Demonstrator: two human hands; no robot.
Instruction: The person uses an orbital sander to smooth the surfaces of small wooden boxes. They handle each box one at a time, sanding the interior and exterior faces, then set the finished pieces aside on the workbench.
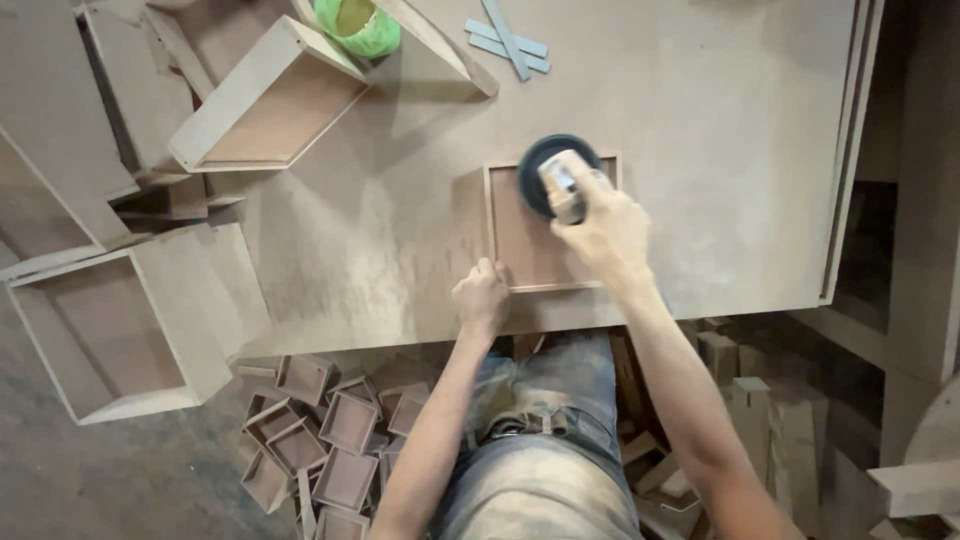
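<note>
Right hand (603, 228) wrapped around the sander (558, 178) atop the small tray (520, 240); left hand (482, 296) clenched on its near corner.

Round dark sander (558, 175) atop shallow square wooden tray (530, 245), flat on bench.

- This is a woodworking shop, dusty and cluttered with board offcuts.
- The desk (700, 120) is a large bare sheet of brown fibreboard coated in fine sawdust.
- A round-pad power sander (556, 178) rests on a small shallow wooden tray (530, 245) lying on it.
- Larger open boxes (110, 335) of the same board stand at the left.
- A heap of small finished trays (320, 430) lies on the floor below.
- Cut wood blocks and scraps (750, 400) pile up at the right, under the desk edge.
</note>
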